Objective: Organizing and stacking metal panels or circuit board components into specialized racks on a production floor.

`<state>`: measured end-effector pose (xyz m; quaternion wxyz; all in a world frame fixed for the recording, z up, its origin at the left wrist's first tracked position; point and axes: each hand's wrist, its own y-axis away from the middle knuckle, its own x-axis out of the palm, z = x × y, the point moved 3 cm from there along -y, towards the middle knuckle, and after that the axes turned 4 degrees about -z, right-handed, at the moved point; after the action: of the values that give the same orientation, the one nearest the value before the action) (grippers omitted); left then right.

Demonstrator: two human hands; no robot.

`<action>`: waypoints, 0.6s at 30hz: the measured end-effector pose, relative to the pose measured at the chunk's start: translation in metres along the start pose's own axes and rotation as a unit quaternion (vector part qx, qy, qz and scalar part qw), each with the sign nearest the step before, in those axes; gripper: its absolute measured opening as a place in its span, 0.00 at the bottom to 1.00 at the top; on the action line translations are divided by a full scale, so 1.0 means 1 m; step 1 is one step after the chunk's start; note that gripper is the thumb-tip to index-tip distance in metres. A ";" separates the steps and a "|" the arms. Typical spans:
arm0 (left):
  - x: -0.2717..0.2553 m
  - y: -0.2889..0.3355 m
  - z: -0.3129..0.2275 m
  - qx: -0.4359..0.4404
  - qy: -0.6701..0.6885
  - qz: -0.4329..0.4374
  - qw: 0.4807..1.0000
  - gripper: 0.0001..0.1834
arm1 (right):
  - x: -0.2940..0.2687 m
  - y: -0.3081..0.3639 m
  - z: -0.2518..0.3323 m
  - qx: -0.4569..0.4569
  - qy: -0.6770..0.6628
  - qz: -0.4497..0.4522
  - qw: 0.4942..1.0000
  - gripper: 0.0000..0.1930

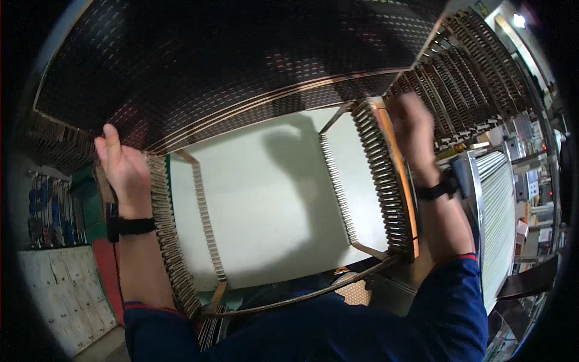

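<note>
A wide dark panel (241, 54) with rows of small light marks and a pale rim spans the top of the view. Under its near edge stands a rack with coil-like slotted side rails, the left rail (172, 241) and the right rail (383, 175). My left hand (126, 172) is by the top of the left rail, close to the panel's lower left edge, fingers stretched out; whether it touches the panel I cannot tell. My right hand (413, 130) is beside the top of the right rail, near the panel's right corner, its fingers smeared by motion.
A pale flat surface (259, 205) shows inside the rack, with shadows on it. More slotted racks (464, 78) stand at the far right. A metal-framed rack with pale ribbed sheets (497, 211) is beside my right arm. White cabinets (66, 289) stand low on the left.
</note>
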<state>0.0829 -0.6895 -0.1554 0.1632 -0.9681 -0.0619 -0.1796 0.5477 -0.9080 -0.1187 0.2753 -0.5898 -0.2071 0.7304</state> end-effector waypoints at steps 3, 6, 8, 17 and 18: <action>0.008 -0.002 0.006 -0.054 0.032 -0.105 0.992 0.30 | 0.041 0.024 0.074 -0.122 -0.045 0.358 0.925 0.10; 0.010 -0.006 0.009 -0.060 0.086 0.013 0.994 0.22 | 0.054 0.059 0.016 -0.051 0.086 0.455 0.885 0.11; 0.008 -0.008 0.007 -0.054 0.075 -0.004 0.996 0.20 | 0.047 0.053 0.022 -0.055 0.087 0.459 0.882 0.13; -0.001 -0.010 0.014 -0.028 0.067 -0.048 0.996 0.25 | 0.044 0.064 0.013 -0.091 0.122 0.463 0.873 0.18; 0.002 -0.009 0.014 -0.029 0.069 -0.048 0.996 0.25 | 0.043 0.065 0.013 -0.070 0.146 0.485 0.859 0.18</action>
<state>0.0883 -0.6763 -0.1646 0.1303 -0.9535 -0.0920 -0.2557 0.5177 -0.9297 -0.1888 -0.1289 -0.7333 0.0974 0.6604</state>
